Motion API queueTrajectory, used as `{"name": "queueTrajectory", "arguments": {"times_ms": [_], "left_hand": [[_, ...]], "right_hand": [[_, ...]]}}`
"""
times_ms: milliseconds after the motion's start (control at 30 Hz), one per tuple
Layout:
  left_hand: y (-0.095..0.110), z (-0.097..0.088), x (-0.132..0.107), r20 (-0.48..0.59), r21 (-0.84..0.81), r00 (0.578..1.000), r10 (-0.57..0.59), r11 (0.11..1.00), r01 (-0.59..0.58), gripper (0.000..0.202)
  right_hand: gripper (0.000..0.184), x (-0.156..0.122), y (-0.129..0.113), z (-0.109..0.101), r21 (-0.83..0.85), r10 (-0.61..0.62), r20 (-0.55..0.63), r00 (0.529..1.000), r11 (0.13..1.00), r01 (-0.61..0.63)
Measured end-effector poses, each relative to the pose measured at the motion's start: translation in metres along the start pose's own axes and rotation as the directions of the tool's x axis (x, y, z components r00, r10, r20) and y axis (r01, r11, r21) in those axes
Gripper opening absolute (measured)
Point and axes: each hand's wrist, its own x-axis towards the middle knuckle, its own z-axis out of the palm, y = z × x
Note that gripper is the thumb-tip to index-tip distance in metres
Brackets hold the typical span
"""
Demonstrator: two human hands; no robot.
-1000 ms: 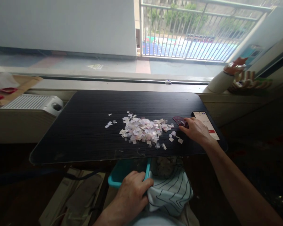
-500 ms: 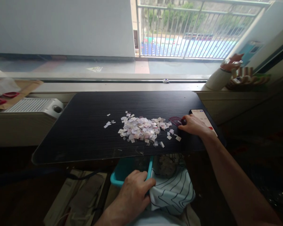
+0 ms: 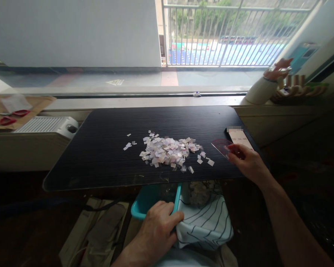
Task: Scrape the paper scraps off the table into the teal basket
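The right hand (image 3: 247, 163) is drawing back from the paper pile (image 3: 168, 150), tilting the translucent red card (image 3: 221, 145) up off the black table (image 3: 114, 122). Thumb and fingertips are pinching the card's near edge, to the right of the pile. The left hand (image 3: 156, 231) is gripping the teal bin (image 3: 146, 198) below the pile, fingers curled over its rim. Sweeping would probably go best with the card's edge lying flat on the table and the bin sitting snug underneath.
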Motion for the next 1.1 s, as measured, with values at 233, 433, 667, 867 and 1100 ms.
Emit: {"name": "queueTrajectory", "arguments": {"times_ms": [233, 433, 667, 867, 1100], "left_hand": [[0.004, 0.009, 0.002, -0.082, -0.023, 0.995, 0.064, 0.998, -0.066, 0.015], [0.009, 0.014, 0.001, -0.14, -0.02, 0.988, 0.068, 0.997, -0.072, 0.015], [0.018, 0.018, -0.001, -0.162, -0.002, 0.987, 0.024, 1.0, -0.025, 0.017], [0.021, 0.019, -0.002, -0.159, 0.027, 0.987, 0.018, 1.0, -0.014, 0.014], [0.02, 0.017, -0.001, -0.151, 0.015, 0.988, 0.022, 1.0, -0.02, 0.014]], "right_hand": [[0.031, -0.053, 0.005, -0.01, 0.107, 0.059, 0.157, 0.986, 0.991, -0.077], [0.033, -0.056, 0.001, -0.008, 0.182, 0.048, 0.133, 0.99, 0.981, -0.072], [0.024, -0.069, -0.005, -0.001, 0.17, -0.029, 0.267, 0.963, 0.985, -0.017], [0.024, -0.059, -0.028, 0.025, 0.185, -0.12, 0.198, 0.973, 0.979, 0.083], [0.024, -0.061, -0.031, 0.027, 0.139, -0.116, 0.201, 0.973, 0.986, 0.089]]}}
